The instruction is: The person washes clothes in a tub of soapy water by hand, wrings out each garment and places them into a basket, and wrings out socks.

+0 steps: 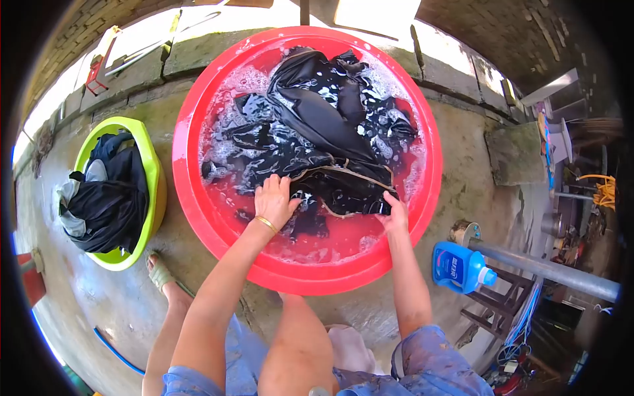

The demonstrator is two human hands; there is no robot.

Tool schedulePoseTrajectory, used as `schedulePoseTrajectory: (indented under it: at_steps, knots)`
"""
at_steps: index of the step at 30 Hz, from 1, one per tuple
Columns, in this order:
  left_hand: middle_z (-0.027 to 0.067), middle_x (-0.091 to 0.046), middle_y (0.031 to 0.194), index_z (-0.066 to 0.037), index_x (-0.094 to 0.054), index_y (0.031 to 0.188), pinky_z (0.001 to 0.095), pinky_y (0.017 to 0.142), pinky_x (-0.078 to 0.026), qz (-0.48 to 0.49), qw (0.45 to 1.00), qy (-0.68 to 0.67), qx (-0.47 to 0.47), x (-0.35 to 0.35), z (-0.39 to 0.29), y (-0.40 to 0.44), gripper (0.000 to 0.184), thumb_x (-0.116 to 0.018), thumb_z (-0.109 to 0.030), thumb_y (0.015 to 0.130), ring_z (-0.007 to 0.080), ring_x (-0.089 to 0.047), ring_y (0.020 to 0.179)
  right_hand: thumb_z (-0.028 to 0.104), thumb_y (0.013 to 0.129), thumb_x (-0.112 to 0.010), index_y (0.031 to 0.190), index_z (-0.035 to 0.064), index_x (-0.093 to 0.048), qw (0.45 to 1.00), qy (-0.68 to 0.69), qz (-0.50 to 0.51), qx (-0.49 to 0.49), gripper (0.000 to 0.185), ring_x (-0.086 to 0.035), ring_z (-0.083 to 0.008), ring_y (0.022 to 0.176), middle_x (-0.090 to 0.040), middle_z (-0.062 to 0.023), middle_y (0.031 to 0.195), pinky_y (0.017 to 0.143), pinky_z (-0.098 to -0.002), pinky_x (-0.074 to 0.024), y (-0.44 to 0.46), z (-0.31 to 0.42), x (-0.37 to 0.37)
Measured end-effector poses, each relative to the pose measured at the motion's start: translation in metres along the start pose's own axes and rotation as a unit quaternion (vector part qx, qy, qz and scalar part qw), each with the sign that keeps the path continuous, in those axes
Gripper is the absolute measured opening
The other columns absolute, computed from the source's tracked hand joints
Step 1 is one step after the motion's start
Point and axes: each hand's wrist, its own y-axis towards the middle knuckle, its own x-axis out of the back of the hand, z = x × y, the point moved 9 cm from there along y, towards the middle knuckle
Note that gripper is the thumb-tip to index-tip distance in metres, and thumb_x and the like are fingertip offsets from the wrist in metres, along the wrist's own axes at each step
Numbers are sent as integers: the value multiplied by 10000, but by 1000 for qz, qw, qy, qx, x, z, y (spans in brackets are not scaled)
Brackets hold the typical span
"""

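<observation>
A big red basin (429,165) holds soapy water and a heap of wet black clothes (317,112). Nearest me, a black garment with tan edging (350,191) is stretched between my hands. Its left end is in my left hand (273,203), whose fingers are closed over the cloth; a gold bracelet circles that wrist. At the other end, my right hand (395,212) pinches the garment's edge between thumb and fingers. The lower part of the cloth dips into the reddish-looking water. White foam floats around the clothes, mostly along the basin's far and left sides.
A yellow-green tub (155,191) with dark and grey clothes (109,185) stands to the left. On the right, a blue detergent bottle (456,267) is beside a metal pipe (548,269) and a dark wooden stool (498,297). Stone blocks (198,56) line the far side.
</observation>
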Motion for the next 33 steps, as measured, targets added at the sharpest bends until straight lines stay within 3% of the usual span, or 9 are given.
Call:
schedulePoseTrajectory:
  at_steps: [10,14,20,23,24,28,30,31,33]
  knots:
    - [78,-545,848,-118,-587,864,409,686,-446,25,996,74,-48,-22,-3,-11,153,-626,-148,719,254,-563,838,-67,736,-568,1072,8,-569,989,55,20,138,344,-639,-258,824,-629,-111,943,693,-461,-547,-36,53,22]
    - [75,-548,759,-103,-605,916,384,571,-488,-96,988,-107,-61,41,-40,-16,196,-619,-77,722,258,-592,677,-78,752,-544,1146,-2,-548,962,-4,6,272,401,-608,-190,879,-603,-85,1001,776,-346,-519,-78,62,12]
    - [180,-594,894,-6,-593,990,363,699,-505,-52,883,-462,67,30,-89,-15,247,-567,-13,745,334,-611,778,31,746,-670,1386,13,-305,878,-206,300,310,737,-543,-193,1081,-521,-119,1204,951,-306,-412,-176,18,-126]
    - [137,-592,858,-21,-596,985,370,750,-475,33,816,-568,102,18,-106,-22,226,-578,-36,760,314,-602,780,72,719,-717,1368,-2,-287,916,-161,252,268,782,-537,-204,1091,-500,-118,1224,913,-326,-451,-150,4,-124]
    - [118,-593,931,-50,-618,987,352,741,-479,12,899,-423,-112,19,-125,-25,238,-610,-39,749,259,-595,803,79,746,-695,1333,17,-343,915,-170,240,277,688,-559,-189,1026,-543,-104,1144,870,-314,-468,-128,-7,-120]
    - [135,-577,1010,-78,-631,974,379,772,-462,-34,938,-338,-72,45,-122,-25,251,-623,-70,723,319,-566,918,144,780,-626,1208,57,-481,867,-283,197,360,460,-618,-255,845,-616,-136,970,733,-368,-497,-56,-51,-127]
    - [140,-574,1016,-66,-627,970,381,786,-460,-45,932,-361,-5,45,-96,-23,259,-615,-35,713,321,-565,934,151,777,-588,1160,49,-509,701,-458,164,522,404,-633,-341,819,-627,-186,952,705,-418,-502,-69,-52,-146]
    - [144,-576,1006,-58,-625,967,382,789,-461,-40,934,-354,11,53,-89,-23,257,-612,-22,713,320,-565,934,131,749,-563,1110,28,-532,757,-471,204,404,377,-598,-421,860,-622,-238,946,745,-465,-489,-50,-71,-144]
    - [149,-584,965,-29,-615,950,383,792,-462,-31,934,-355,33,70,-78,-26,233,-612,-4,718,317,-568,924,120,736,-557,1086,25,-552,711,-583,199,339,363,-603,-420,851,-628,-238,931,749,-467,-489,-43,-86,-135]
